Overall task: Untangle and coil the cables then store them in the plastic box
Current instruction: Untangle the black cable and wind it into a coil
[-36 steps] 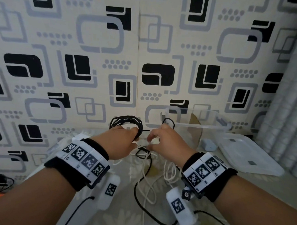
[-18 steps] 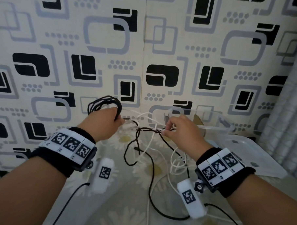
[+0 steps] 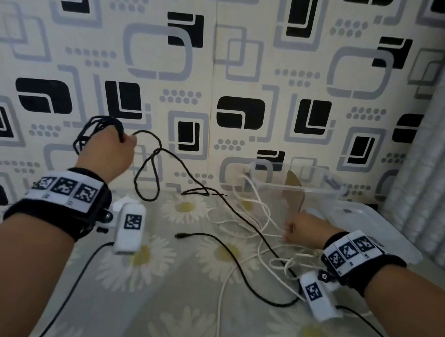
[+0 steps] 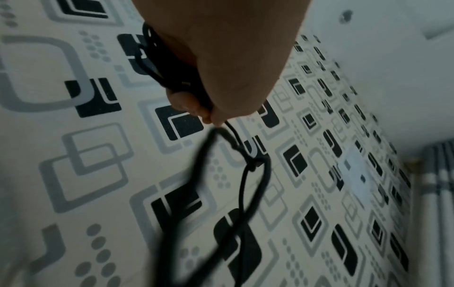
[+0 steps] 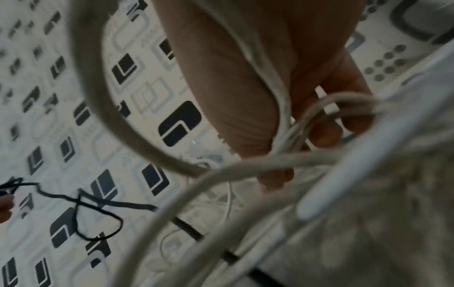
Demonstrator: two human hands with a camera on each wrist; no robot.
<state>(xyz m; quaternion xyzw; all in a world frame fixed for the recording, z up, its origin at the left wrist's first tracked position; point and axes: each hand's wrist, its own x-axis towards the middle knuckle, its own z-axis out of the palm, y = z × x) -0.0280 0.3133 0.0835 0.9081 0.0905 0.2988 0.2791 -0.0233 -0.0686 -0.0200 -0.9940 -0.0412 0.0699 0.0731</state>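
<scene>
Two cables are in play, and neither is yet in the plastic box (image 3: 289, 180). The black cable (image 3: 166, 153) is partly coiled: a bundle of loops sits in the raised left hand (image 3: 107, 148), whose fingers are curled round it, as the left wrist view confirms. From that coil a long tail runs down in a loose loop, crosses the white cable (image 3: 255, 215), and trails over the flowered cloth (image 3: 185, 289) to a free plug end. The white cable lies uncoiled in slack loops just in front of the box; the right hand (image 3: 299, 230), low over the cloth, has several of its strands gathered in curled fingers.

Judgement: the work stands at the separating stage. The black tail appears to be still interlaced with the white strands near the right hand. Remaining: free the crossing, finish winding the black cable, coil the white one, place both in the box. The lid (image 3: 366, 225) lies beside the box, off it.
</scene>
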